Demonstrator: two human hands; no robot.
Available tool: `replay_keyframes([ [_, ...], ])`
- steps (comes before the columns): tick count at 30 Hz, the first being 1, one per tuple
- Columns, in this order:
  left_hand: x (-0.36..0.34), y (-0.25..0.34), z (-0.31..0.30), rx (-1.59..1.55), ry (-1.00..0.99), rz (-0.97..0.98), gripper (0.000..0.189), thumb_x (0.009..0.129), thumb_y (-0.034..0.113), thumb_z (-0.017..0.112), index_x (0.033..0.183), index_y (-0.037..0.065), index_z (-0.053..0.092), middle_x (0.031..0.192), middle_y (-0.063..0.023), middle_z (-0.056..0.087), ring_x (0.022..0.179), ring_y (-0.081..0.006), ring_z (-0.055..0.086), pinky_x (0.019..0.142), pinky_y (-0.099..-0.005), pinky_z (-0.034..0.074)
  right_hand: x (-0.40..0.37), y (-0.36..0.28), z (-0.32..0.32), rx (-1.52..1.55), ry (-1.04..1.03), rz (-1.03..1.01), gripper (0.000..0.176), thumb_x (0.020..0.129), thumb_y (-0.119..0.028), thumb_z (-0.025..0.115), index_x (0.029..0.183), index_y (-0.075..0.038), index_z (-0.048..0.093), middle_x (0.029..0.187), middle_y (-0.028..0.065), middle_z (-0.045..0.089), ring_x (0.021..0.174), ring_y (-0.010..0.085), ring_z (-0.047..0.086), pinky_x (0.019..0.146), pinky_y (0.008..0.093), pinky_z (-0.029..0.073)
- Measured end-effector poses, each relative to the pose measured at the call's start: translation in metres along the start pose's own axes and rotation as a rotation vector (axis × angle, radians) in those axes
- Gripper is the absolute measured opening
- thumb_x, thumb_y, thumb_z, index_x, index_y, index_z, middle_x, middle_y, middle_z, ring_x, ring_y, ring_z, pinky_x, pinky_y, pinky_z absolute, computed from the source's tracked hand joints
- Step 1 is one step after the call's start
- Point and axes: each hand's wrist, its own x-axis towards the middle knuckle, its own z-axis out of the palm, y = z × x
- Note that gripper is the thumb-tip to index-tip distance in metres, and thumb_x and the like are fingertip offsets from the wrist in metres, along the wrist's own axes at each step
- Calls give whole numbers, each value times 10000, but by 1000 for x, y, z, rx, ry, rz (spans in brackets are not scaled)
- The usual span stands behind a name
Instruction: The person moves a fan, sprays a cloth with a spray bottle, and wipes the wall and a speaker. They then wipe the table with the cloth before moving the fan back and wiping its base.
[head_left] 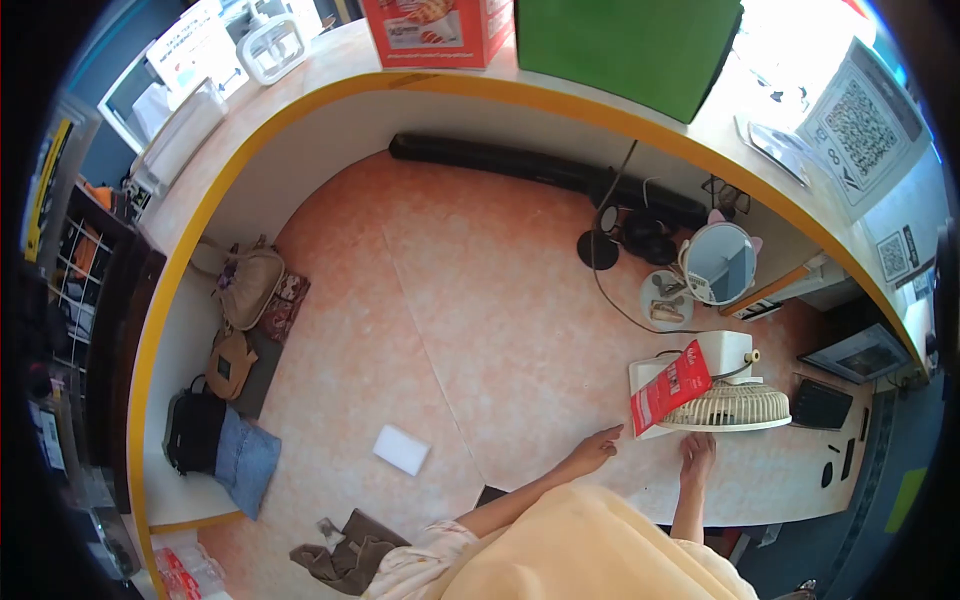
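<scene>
A cream desk fan (728, 405) stands at the right of the counter, its grille facing me. A red packet with white lettering (672, 387) lies against the fan's base and the edge of its grille. My left hand (596, 452) is just left of the fan base, its index finger stretched toward the base, and holds nothing I can see. My right hand (698, 456) is at the near side of the grille, fingers bent and close together. Whether they grip the grille or something small is hidden.
A white block (402, 450) lies left of my hands. Behind the fan are a round mirror (719, 262), a small plate (666, 301) and a trailing cable. Bags (250, 287) line the left wall. A grey cloth bag (350, 553) lies near my left arm.
</scene>
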Motion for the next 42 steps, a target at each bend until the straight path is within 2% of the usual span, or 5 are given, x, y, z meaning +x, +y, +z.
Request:
replay_keyframes([
  [4, -81, 9, -73, -56, 205, 75, 472, 900, -13, 501, 1366, 57, 478, 1298, -99, 564, 1165, -174, 534, 995, -312, 428, -35, 44, -44, -455, -135, -118, 170, 889, -44, 539, 1043, -59, 610, 790, 8, 581, 652, 102, 512, 582, 232, 428],
  [10, -252, 20, -149, 39, 922, 125, 383, 894, -43, 484, 1264, 28, 551, 1204, -94, 625, 1121, -175, 573, 935, -289, 453, -165, 79, 133, -776, -937, -329, 136, 865, -114, 642, 971, -31, 661, 841, 83, 660, 736, 160, 608, 675, 293, 496],
  [22, -426, 11, -47, 438, 1659, -53, 186, 851, -11, 567, 992, 60, 666, 1076, -102, 650, 971, -271, 614, 811, -359, 486, -411, 169, 276, -673, -2212, -951, 93, 828, -88, 605, 912, -53, 624, 869, 126, 599, 878, 307, 610, 740, 423, 513],
  [36, -501, -61, -122, 603, 2053, -232, 448, 825, 15, 568, 1262, -24, 481, 1295, -206, 508, 1223, -367, 462, 1039, -446, 354, -526, 296, 246, -820, -2432, -1363, 411, 729, -178, 709, 1119, -123, 594, 1201, 163, 488, 1134, 354, 515, 876, 454, 477],
  [42, -480, -69, -60, 967, 1521, -566, 565, 816, 228, 685, 1296, 18, 473, 1356, -193, 454, 1272, -408, 400, 1051, -510, 326, -488, 254, 275, -558, -2184, -407, 318, 733, -60, 705, 1024, -76, 576, 1071, 99, 570, 932, 241, 605, 806, 347, 508],
])
